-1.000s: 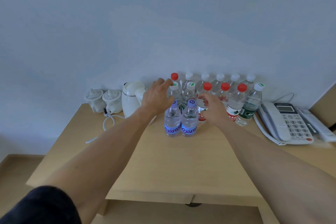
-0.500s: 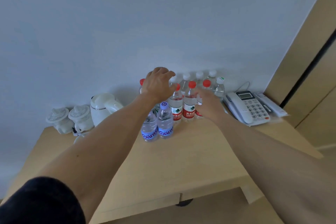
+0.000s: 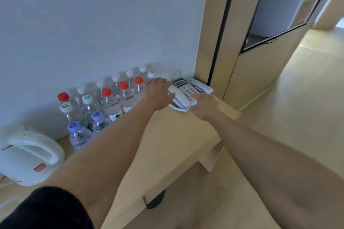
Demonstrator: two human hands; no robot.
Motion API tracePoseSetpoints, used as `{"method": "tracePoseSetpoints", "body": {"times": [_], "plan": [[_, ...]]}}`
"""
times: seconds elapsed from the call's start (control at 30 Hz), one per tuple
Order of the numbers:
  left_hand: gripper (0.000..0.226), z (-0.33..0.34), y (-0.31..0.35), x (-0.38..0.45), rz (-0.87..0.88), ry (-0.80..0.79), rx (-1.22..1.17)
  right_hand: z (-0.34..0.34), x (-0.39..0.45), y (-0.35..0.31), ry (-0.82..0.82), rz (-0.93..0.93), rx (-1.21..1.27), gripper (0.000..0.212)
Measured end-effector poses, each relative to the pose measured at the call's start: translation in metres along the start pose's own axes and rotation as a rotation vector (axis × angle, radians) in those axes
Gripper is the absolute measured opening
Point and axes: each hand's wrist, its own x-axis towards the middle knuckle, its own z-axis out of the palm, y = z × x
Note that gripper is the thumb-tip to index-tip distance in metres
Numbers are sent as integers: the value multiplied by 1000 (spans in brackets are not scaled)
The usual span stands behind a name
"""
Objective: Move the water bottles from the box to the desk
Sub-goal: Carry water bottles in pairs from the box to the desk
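Clear plastic water bottles (image 3: 109,102) stand upright in tight rows on a pale wooden desk (image 3: 176,135), backed against a grey-white wall. Their caps are red, white with green marks, or lilac on the two nearest (image 3: 80,135), which carry blue labels. A white kettle (image 3: 31,156) sits at the row's near end; a white desk telephone (image 3: 183,95) sits at the far end, with a remote control (image 3: 200,84) just beyond it. Both bare arms reach across the desk. The left hand (image 3: 158,93), palm down with fingers loosely extended, hovers at the last bottles beside the telephone and grips nothing. The right hand (image 3: 204,104), fingers relaxed, is at the telephone's front edge, empty.
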Motion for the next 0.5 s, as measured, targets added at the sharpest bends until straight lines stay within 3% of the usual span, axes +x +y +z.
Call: {"method": "tracePoseSetpoints", "body": {"times": [0.17,0.5], "plan": [[56,32,68,17,168,-159,45,-11,-37,61,-36,187,-93,58],[61,85,221,31,463,-407,16,-16,-138,190,-20,596,-45,61]]}}
